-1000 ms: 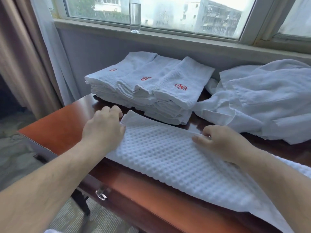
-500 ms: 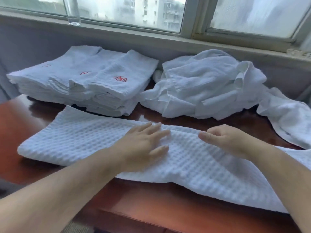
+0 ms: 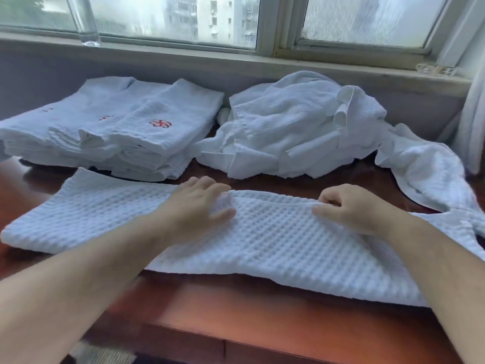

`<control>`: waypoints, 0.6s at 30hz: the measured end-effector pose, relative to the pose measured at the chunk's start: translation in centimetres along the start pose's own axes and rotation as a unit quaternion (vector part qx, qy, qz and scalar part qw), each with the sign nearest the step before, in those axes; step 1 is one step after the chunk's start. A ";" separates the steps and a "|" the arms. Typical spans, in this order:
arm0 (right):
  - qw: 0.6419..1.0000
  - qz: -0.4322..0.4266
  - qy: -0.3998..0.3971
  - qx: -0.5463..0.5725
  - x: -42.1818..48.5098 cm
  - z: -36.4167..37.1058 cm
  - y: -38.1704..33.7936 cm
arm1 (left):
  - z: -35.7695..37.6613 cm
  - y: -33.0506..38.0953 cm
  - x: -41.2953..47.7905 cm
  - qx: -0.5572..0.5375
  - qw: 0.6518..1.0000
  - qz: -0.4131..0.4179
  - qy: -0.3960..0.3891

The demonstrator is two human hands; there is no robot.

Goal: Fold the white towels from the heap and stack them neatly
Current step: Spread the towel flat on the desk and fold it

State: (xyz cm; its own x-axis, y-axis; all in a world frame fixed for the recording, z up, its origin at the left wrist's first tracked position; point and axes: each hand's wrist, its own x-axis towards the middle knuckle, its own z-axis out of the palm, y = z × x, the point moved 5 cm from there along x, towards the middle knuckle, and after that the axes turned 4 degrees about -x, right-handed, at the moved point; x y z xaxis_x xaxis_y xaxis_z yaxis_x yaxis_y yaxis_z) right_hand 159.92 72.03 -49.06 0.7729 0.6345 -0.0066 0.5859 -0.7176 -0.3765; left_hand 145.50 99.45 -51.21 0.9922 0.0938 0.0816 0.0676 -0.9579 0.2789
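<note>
A white waffle-weave towel lies lengthwise across the wooden table, its right end running off toward the heap. My left hand grips the towel's far edge near the middle, a bunch of cloth between thumb and fingers. My right hand pinches the same far edge farther right. A stack of folded white towels with red embroidery sits at the back left. The heap of unfolded white towels lies at the back right.
A clear drinking glass stands on the windowsill at the back left. A loose white towel trails from the heap toward the right edge. A curtain hangs at the far right.
The view swung from the left stack toward the heap. My left hand slid right along the towel from its left corner, then went from lying flat to gripping the far edge.
</note>
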 end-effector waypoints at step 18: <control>0.990 0.024 0.141 -0.024 -0.2 -1.3 -1.1 | -1.1 0.6 4.3 0.013 0.991 0.063 0.113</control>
State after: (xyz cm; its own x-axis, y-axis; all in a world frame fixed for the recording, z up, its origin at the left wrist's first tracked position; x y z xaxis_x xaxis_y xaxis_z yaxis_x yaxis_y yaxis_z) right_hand 159.45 72.33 -47.41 0.8330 0.4999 0.2373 0.5532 -0.7614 -0.3379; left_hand 149.70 99.58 -49.67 0.9443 0.0288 0.3279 -0.0496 -0.9723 0.2282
